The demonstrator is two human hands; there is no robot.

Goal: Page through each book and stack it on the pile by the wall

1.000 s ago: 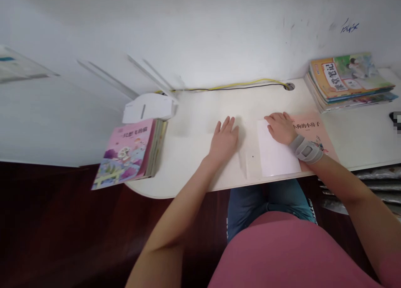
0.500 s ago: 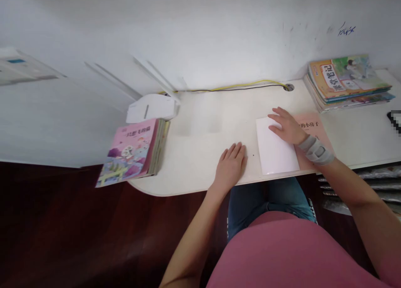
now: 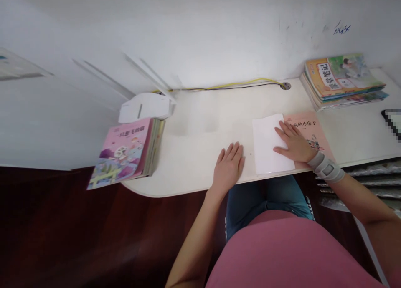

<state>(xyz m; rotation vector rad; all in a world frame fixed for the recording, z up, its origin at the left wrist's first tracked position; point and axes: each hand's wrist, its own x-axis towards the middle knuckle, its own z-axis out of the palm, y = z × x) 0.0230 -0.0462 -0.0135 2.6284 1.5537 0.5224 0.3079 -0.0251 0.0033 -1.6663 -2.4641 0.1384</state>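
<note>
Your two hands rest at the front edge of one white desk (image 3: 191, 162), palms down. Your left hand (image 3: 228, 167) lies flat on the bare top, its fingers released and holding nothing. Your right hand (image 3: 293, 145), a single grey wristband (image 3: 327, 168) behind it, spreads its fingers, also released, across one white sheet (image 3: 267, 148) and one pink booklet (image 3: 319, 133). The pair lie side by side at the front edge, right of your left hand; your right hand hides part of their meeting line, so whether they are joined you cannot tell.

Two stacks of books flank you: the pink-topped stack (image 3: 122, 152) by the rounded left corner, its top cover jutting past the edge, and the orange-topped stack (image 3: 344, 77) at the back edge, toward the right end. One white device (image 3: 145, 106) stands behind the former. Two cables, yellow (image 3: 244, 82) and black (image 3: 241, 87), trace the back edge to one round hole (image 3: 286, 86).
</note>
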